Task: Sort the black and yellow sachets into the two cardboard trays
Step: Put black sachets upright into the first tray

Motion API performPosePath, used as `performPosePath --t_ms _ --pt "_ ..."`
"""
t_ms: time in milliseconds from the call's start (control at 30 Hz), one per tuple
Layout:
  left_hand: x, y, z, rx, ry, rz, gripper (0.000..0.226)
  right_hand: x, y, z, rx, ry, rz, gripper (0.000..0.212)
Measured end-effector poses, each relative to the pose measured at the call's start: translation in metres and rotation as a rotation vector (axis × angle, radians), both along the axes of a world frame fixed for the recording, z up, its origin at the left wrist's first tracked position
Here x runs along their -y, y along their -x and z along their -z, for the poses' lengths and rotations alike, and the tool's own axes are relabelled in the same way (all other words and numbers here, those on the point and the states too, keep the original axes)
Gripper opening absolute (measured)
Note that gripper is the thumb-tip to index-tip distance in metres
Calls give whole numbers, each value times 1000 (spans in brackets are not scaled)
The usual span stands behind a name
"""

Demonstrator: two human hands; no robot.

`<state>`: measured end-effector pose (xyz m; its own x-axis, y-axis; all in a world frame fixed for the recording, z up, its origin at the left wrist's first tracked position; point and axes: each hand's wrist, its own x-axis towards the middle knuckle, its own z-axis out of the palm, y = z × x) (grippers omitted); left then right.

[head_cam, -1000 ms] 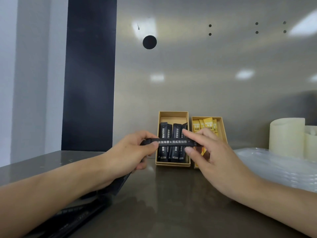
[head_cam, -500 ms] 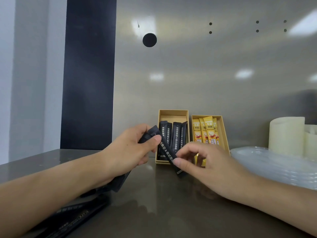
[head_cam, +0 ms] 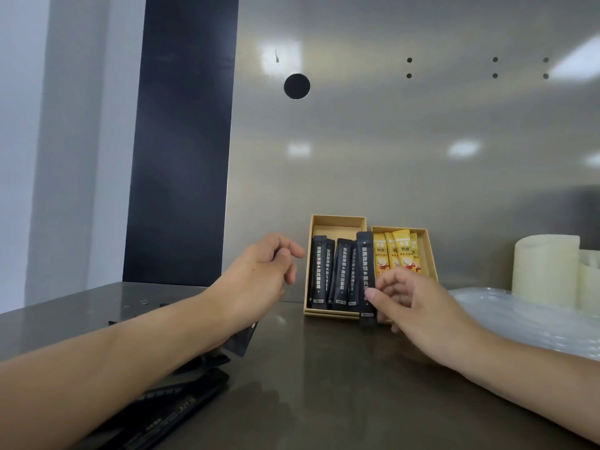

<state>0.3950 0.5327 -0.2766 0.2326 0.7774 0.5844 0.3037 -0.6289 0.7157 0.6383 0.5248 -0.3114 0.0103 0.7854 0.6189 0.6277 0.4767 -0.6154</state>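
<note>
Two cardboard trays stand side by side against the steel back wall. The left tray (head_cam: 337, 222) holds several black sachets (head_cam: 319, 271) upright. The right tray (head_cam: 425, 251) holds several yellow sachets (head_cam: 402, 251). My right hand (head_cam: 418, 306) pinches the lower end of one black sachet (head_cam: 365, 264), which stands upright at the left tray's right edge. My left hand (head_cam: 259, 280) hovers just left of that tray, fingers loosely curled, holding nothing. More loose black sachets (head_cam: 181, 397) lie on the counter under my left forearm.
A stack of clear plastic sheets or trays (head_cam: 526, 319) lies at the right. Pale cylindrical rolls (head_cam: 548, 267) stand behind it. A dark vertical panel (head_cam: 181, 141) fills the back left. The steel counter (head_cam: 324, 384) runs under everything.
The black sachet, held level by both hands a second ago, has been turned upright. My left hand let go of it; my right hand carried it to the left tray's right side.
</note>
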Motion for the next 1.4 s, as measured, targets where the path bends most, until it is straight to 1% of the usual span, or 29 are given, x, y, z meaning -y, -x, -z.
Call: performPosePath --t_ms 100,233,367,500,600,700,767,833,1000,1133,1267,1300,1333,1400 --pt "-1 -1 -1 -49 -57 -23 29 1 -1 -4 -23 19 53 9" --pt "1 -2 -3 -63 -58 -36 29 -6 15 -24 85 -18 175 13" --pt "-1 4 -8 -53 -68 -62 28 -22 40 -43 132 -110 261 15" --pt "-1 10 -10 -44 -60 -90 28 -33 51 -44 196 -114 342 15" --pt "-2 11 -10 -48 -66 -117 28 -30 51 -39 357 -135 389 21" --pt "-3 13 -11 -71 -57 -132 29 -25 51 -34 496 -163 409 16" --pt "-4 16 -12 -88 -47 -148 29 -22 53 -31 531 -174 388 12" --pt "-5 20 -14 -85 -46 -152 27 -17 53 -30 540 -179 346 14" --pt "-5 21 -16 0 -41 -33 19 2 38 -22 550 -129 202 24" --pt "1 13 -16 34 -32 117 23 19 26 -6 448 -80 38 28" --pt "5 8 -12 29 -5 186 26 28 28 -5 312 -78 -95 44" --pt "5 8 -11 30 -1 193 26 29 29 -6 286 -59 -137 45" --pt "6 8 -10 32 0 201 27 30 29 -6 274 -28 -182 43" --pt "6 7 -9 36 -8 223 27 31 29 -5 281 30 -257 32"
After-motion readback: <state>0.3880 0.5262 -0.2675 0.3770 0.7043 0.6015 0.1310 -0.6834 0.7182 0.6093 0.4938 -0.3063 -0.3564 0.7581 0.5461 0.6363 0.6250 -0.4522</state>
